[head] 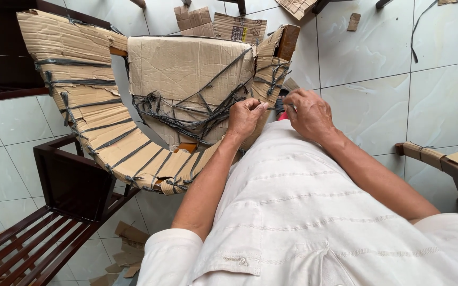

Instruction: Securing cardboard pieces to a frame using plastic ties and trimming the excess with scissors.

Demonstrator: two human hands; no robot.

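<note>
- A curved wooden chair piece [133,95] wrapped in creased brown cardboard stood tilted on the pale tiled floor, just ahead of the person's lap.
- Dark grey plastic strapping [197,114] crossed the cardboard in bands and tangled knots near its middle.
- One strap end [272,108], at the piece's right edge, was pinched between both hands.

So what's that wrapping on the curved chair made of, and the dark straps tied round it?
The wrapping looks like brown corrugated cardboard: matte, creased, with ribbed torn edges. The straps seem to be flat dark-grey plastic packing band, slightly glossy and knotted; both hands, left and right, grip it.
</note>
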